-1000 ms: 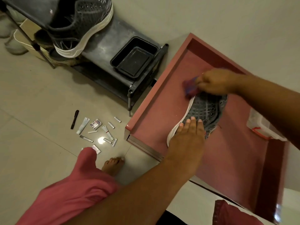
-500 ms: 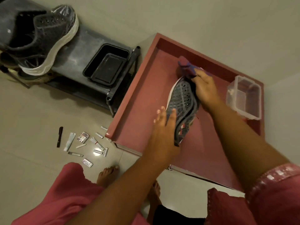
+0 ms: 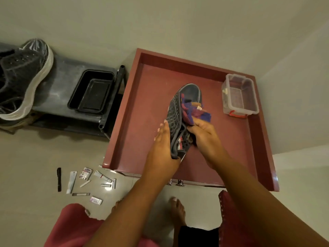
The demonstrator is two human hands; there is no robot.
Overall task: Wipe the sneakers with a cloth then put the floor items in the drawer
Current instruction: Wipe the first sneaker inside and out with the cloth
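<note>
Clear box (image 3: 239,94) beside bare drawer floor (image 3: 146,111)

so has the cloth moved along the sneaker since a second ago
Yes. The cloth, held by the right hand, has gone from the sneaker's toe end back to its opening, nearer the drawer's front edge.

A person is wearing a loose pink garment (image 3: 71,227), with both forearms and both feet (image 3: 177,209) showing bare.
</note>
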